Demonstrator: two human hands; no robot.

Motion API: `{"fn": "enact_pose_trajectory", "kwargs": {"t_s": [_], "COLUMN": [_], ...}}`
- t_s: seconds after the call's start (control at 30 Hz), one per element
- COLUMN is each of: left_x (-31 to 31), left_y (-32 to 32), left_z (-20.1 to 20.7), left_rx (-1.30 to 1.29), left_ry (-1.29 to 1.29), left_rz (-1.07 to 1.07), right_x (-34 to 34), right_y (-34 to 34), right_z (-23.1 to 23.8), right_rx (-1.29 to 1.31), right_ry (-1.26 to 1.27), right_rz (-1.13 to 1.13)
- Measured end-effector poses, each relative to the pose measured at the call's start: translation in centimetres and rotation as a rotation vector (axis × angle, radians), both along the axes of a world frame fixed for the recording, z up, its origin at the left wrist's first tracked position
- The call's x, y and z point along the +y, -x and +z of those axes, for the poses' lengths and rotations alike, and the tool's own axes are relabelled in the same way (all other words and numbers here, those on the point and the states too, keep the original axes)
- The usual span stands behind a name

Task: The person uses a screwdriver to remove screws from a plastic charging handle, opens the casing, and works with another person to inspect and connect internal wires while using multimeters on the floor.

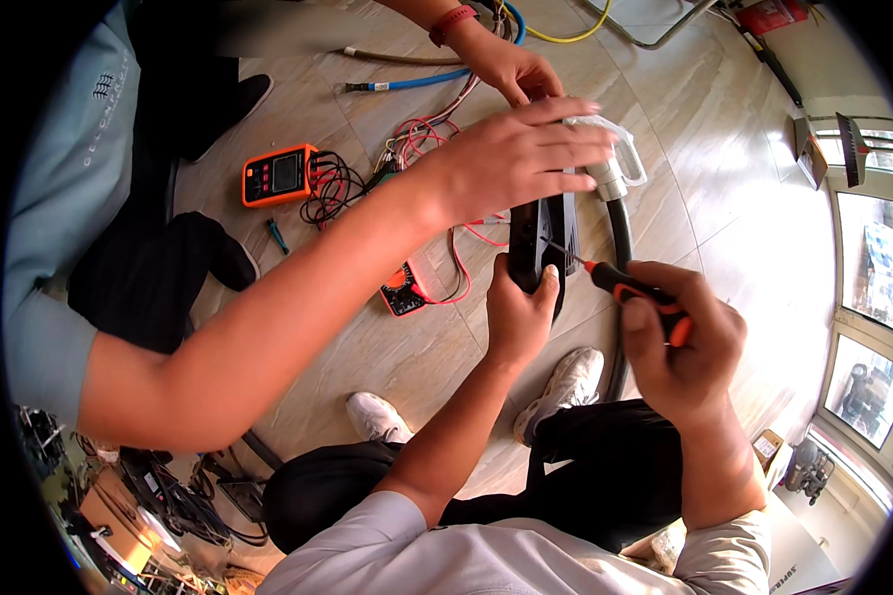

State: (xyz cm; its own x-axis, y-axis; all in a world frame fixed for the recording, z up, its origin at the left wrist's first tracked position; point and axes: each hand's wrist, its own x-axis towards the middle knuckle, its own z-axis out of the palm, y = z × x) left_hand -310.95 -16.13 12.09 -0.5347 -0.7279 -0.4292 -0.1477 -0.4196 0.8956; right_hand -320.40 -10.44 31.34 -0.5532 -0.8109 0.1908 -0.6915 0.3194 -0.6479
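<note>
My left hand [522, 312] grips the near end of a black box-shaped device [529, 226], its thumb lying along the side. Closed round the black and orange handle of a screwdriver [633, 288] is my right hand [687, 347]. The screwdriver's shaft points left, its tip at the device's face. A co-worker's hand [531, 154] stretches across the device's far end and hides part of it. Beyond that, a hand with a red wristband [506, 64] is at the far end too. Just right of the device is a pale plug connector [607, 178] on a thick black cable [620, 238].
Left on the tiled floor lie an orange multimeter [278, 176] with black leads, a small teal tool [277, 236] and a second red-orange meter [403, 290]. A blue cable [407, 83] and tangled thin wires lie farther off. Cluttered equipment [159, 496] fills the lower left.
</note>
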Motion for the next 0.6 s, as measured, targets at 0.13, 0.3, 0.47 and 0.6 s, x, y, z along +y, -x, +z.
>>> {"fn": "enact_pose_trajectory", "kwargs": {"t_s": [0.13,0.3,0.47,0.6], "left_x": [-0.7,-1.4,-3.7,-6.1], "left_y": [-0.4,-0.8,-0.3,-0.2], "left_z": [0.0,-1.4,-1.1,0.6], "left_rx": [0.222,0.300,0.336,0.298], "left_ry": [-0.263,-0.201,0.198,0.140], "left_rz": [0.042,0.039,0.044,0.147], "right_x": [1.2,2.6,2.8,2.1], "right_y": [0.3,1.3,1.5,1.5], "right_z": [1.0,1.3,1.2,1.2], "right_rx": [-0.068,-0.020,-0.062,-0.093], "right_ry": [0.016,0.134,0.225,0.255], "right_rz": [-0.258,-0.388,-0.451,-0.467]}}
